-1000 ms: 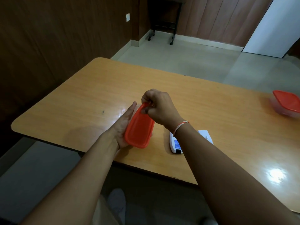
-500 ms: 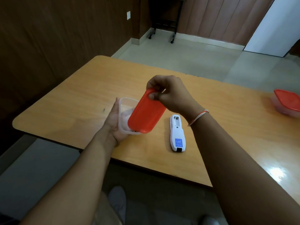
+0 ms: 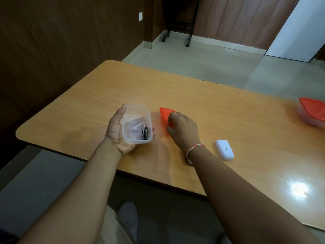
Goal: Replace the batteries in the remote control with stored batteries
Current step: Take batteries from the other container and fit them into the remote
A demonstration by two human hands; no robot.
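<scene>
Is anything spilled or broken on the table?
Nothing stands out. The batteries lie inside the clear box in the left hand, and the right hand rests on its orange lid on the table.

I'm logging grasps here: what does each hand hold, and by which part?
The left hand cradles the clear container from underneath and along its side. The right hand grips the orange lid at its near end.

Our left hand [image 3: 117,133] cupping a clear plastic tub [image 3: 136,124] — two black batteries [image 3: 144,133] inside, our right hand [image 3: 182,129] on its orange lid [image 3: 165,113] — wooden table [image 3: 219,110].
</scene>
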